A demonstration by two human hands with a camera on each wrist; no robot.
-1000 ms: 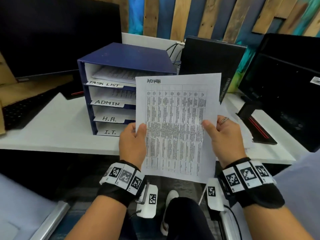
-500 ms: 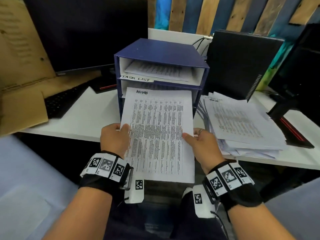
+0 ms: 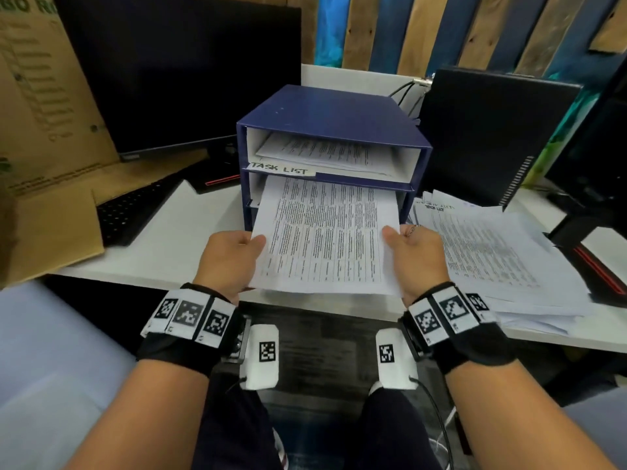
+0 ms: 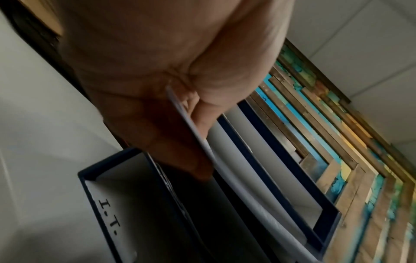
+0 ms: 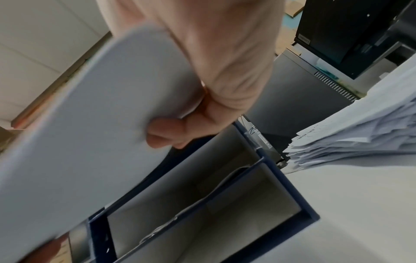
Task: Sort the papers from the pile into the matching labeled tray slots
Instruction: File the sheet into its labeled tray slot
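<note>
At the front edge of the white desk [image 3: 163,239], you hold one printed sheet [image 3: 325,239] by its two side edges. Your left hand [image 3: 229,256] pinches the left edge, thumb on top and fingers [image 4: 171,142] underneath; your right hand [image 3: 415,254] pinches the right edge the same way, its fingertips [image 5: 166,131] curled against the blank underside. The far end of the sheet lies inside the second slot of the blue tray unit [image 3: 332,113], just below the slot tagged TASK LIST [image 3: 280,167], which already has papers in it. The near end of the sheet juts out over the desk's front edge toward you. From your left wrist, the lowest slot shows the label I.T. [image 4: 108,217]. Right of the tray unit, a loose pile of papers [image 3: 498,249] spreads to the desk's front edge beside your right hand. A keyboard [image 3: 135,208] and a cardboard box [image 3: 44,130] sit at the left end.
</note>
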